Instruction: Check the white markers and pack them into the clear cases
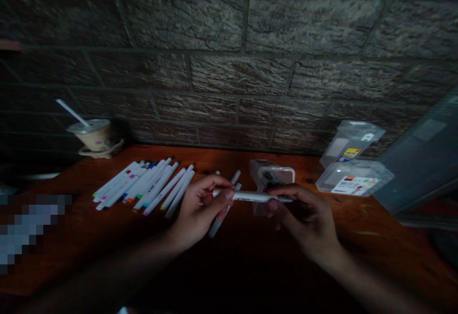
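Note:
A white marker point(255, 196) with dark print lies level between my two hands above the table. My left hand point(205, 204) pinches its left end, where a bit of red shows. At the grey right end, the fingers of my right hand point(304, 211) are closed on it. Below and behind my left hand, loose markers point(222, 222) rest on the wood, partly covered by the fingers. Just behind the held marker sits a clear plastic case point(258, 171) with its open end showing; dark items inside are hard to make out.
Many white markers point(150, 183) with coloured ends lie in a row at the left. A lidded drink cup point(95, 135) with a straw stands at the back left. Clear plastic box parts point(379, 176) sit at the right. A brick wall point(222, 75) rises behind the wooden table point(365, 230).

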Demonstrator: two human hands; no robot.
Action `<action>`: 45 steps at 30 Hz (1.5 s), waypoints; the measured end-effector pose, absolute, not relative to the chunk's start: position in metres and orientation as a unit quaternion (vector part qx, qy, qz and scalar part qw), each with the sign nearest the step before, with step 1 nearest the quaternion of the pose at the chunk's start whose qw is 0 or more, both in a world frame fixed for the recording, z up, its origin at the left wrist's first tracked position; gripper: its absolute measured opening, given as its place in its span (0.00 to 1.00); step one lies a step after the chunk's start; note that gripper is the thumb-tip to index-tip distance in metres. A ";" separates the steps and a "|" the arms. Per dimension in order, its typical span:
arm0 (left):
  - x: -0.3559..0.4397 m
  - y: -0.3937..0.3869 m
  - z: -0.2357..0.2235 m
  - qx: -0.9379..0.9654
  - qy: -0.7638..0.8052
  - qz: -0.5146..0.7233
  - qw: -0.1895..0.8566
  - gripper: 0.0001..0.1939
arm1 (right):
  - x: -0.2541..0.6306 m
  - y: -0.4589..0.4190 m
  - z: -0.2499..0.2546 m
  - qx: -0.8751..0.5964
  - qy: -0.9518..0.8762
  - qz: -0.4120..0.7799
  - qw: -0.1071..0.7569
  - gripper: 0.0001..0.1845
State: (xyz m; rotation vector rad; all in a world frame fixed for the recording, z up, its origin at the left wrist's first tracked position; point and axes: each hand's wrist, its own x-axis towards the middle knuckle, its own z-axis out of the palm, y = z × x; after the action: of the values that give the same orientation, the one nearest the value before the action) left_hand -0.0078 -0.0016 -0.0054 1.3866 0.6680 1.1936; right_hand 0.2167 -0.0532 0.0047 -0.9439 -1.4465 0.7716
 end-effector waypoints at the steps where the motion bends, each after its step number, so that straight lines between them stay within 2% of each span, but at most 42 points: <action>1: -0.008 -0.003 -0.004 0.597 0.289 0.503 0.554 0.11 | 0.217 -0.053 0.005 -0.405 -0.623 0.325 0.585 0.06; 6: -0.009 -0.005 0.001 0.633 0.308 0.500 0.505 0.10 | 0.216 -0.053 0.009 -0.407 -0.612 0.337 0.589 0.09; 11: -0.008 -0.007 -0.001 0.664 0.306 0.519 0.443 0.06 | 0.214 -0.050 0.017 -0.387 -0.575 0.395 0.603 0.08; 16: -0.008 -0.006 -0.008 0.697 0.294 0.514 0.405 0.08 | 0.215 -0.048 0.015 -0.363 -0.543 0.451 0.609 0.07; 20: -0.009 -0.005 -0.010 0.717 0.287 0.477 0.419 0.11 | 0.217 -0.049 0.010 -0.362 -0.534 0.468 0.604 0.07; 26: -0.009 -0.011 -0.008 0.763 0.297 0.371 0.438 0.11 | 0.216 -0.050 0.011 -0.358 -0.548 0.485 0.579 0.14; 31: -0.008 -0.014 -0.004 0.789 0.273 0.350 0.425 0.09 | 0.216 -0.051 0.010 -0.343 -0.557 0.498 0.570 0.05; 35: -0.007 -0.016 0.001 0.811 0.241 0.331 0.418 0.07 | 0.217 -0.052 0.008 -0.351 -0.563 0.504 0.552 0.06; 40: -0.004 -0.020 0.000 0.781 0.216 0.304 0.501 0.08 | 0.217 -0.052 0.006 -0.369 -0.559 0.509 0.541 0.10; 45: -0.003 -0.022 -0.007 0.750 0.224 0.293 0.549 0.12 | 0.216 -0.052 0.002 -0.336 -0.569 0.515 0.546 0.09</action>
State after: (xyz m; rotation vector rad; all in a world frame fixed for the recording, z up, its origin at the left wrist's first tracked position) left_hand -0.0032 -0.0222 -0.0071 1.7767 0.5304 0.6949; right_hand 0.2157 -0.0517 0.0018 -0.7956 -1.3494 1.2216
